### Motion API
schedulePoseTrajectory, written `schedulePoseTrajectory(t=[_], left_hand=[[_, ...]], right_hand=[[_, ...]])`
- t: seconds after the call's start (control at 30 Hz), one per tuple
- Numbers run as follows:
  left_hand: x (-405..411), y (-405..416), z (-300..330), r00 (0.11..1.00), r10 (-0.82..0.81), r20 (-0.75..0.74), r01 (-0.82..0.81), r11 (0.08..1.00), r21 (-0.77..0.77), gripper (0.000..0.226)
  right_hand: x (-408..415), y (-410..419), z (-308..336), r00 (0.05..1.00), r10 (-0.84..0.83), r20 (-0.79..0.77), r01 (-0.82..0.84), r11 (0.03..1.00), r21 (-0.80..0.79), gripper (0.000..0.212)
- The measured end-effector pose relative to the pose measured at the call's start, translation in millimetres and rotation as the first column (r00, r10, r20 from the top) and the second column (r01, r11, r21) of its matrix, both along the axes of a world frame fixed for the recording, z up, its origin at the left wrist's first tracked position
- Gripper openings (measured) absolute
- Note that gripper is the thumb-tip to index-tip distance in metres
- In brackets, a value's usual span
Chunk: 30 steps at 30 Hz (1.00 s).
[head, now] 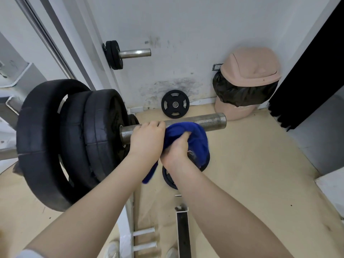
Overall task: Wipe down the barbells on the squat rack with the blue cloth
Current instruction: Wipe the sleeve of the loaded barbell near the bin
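The barbell sleeve (204, 122), a worn steel tube, juts out to the right of three black weight plates (78, 138) stacked on the bar. The person's left hand (147, 138) sits on the sleeve just outside the plates, fingers curled together over the top of the tube and gripping it. Directly beside it, farther from the plates, the right hand (175, 149) clutches the blue cloth (193, 138) from below, its fingers closed into the bunched fabric. The cloth bulges up against the underside and front of the sleeve, touching it about midway along its bare length, and a loose tail of the cloth hangs down below the left wrist. The far end of the sleeve, beyond the cloth, is uncovered and shows mottled, rusty patches.

Behind the sleeve, a small black plate (175, 104) leans against the scuffed white wall (186, 34). To the right of that plate, past the sleeve's end, stands a pink bin (249, 71) with a swing lid and a black liner. Above the weight plates, a second short bar (135, 53) with small plates projects from the white rack upright (87, 62). Under the sleeve, another black plate (168, 178) lies on the tan floor (260, 174), partly hidden by the right forearm.
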State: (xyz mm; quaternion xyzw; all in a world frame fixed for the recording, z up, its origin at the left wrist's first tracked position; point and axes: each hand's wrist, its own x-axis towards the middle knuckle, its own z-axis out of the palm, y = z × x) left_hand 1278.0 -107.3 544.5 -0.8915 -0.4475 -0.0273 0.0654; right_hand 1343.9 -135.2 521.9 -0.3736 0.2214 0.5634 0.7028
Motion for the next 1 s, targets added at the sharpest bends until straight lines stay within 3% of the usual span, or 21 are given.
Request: schedulePoseTrajectory(t=[0.1,0.17,0.23,0.27,0.33,0.4,0.47,0.53,0.6,0.7,0.73,0.8,0.87,0.93,1.0], left_hand=[[-14.6,-5.4,8.7,0.998,-0.019,-0.064,0.021,0.999,0.037,0.032],[-25.7,-10.6,14.2,0.996,-0.024,-0.09,0.031,0.996,0.081,0.039],[-35.2,-16.8,19.7,0.996,-0.032,-0.084,0.041,0.994,0.101,0.04],[-39.1,-19.6,21.8,0.996,-0.037,-0.078,0.044,0.994,0.096,0.04],[-43.0,-23.0,24.8,0.997,-0.043,-0.063,0.047,0.996,0.079,0.039],[-43.4,-25.4,25.9,0.998,-0.055,-0.039,0.058,0.996,0.073,0.036],[-42.4,-27.3,25.2,0.998,-0.059,-0.026,0.061,0.996,0.062,0.035],[-41.8,-27.8,25.2,0.998,-0.071,-0.001,0.07,0.995,0.075,0.033],[-42.6,-25.8,27.9,0.995,-0.09,0.053,0.081,0.986,0.148,0.025],[-47.2,-17.5,37.9,0.989,-0.065,0.132,0.026,0.961,0.275,0.017],[-49.5,-15.5,41.5,0.989,-0.047,0.143,0.004,0.958,0.285,0.016],[-52.0,-14.1,45.1,0.988,-0.039,0.149,-0.004,0.959,0.282,0.015],[-54.9,-13.8,41.7,0.994,-0.034,0.107,0.003,0.96,0.28,0.014],[-59.4,-12.5,35.2,0.998,-0.039,0.057,0.02,0.953,0.301,0.012],[-62.3,-10.7,31.0,1.0,-0.013,-0.004,0.013,0.941,0.339,0.014]], right_hand=[[12.1,3.3,-1.0,0.991,-0.071,0.111,0.07,0.997,0.02,0.04],[30.1,1.7,-0.4,0.95,-0.145,0.278,0.168,0.984,-0.059,0.033],[41.7,2.4,-1.7,0.925,-0.183,0.333,0.223,0.971,-0.087,0.038],[42.9,5.1,-4.3,0.933,-0.143,0.33,0.18,0.98,-0.085,0.042],[39.3,7.0,-6.3,0.869,0.096,0.486,0.018,0.974,-0.226,0.047],[40.2,0.9,-7.8,0.674,0.37,0.639,-0.088,0.899,-0.428,0.042],[51.7,-15.0,-5.2,0.43,0.569,0.701,-0.153,0.811,-0.564,0.022],[63.4,-31.6,-6.9,0.147,0.657,0.739,-0.078,0.753,-0.654,0.016],[64.3,-42.5,1.2,-0.053,0.572,0.819,0.058,0.82,-0.569,0.007],[53.1,-31.2,20.7,-0.264,0.331,0.906,0.099,0.944,-0.316,0.028],[48.2,-22.4,23.1,-0.4,0.305,0.864,0.065,0.95,-0.305,0.03],[43.2,-1.2,13.3,-0.692,0.31,0.652,-0.002,0.902,-0.431,0.034],[35.0,11.7,1.3,-0.805,0.317,0.502,-0.007,0.841,-0.542,0.048],[19.4,16.5,-5.1,-0.812,0.284,0.51,-0.045,0.841,-0.54,0.053],[4.2,15.0,-12.4,-0.87,0.149,0.47,-0.146,0.832,-0.535,0.049]])
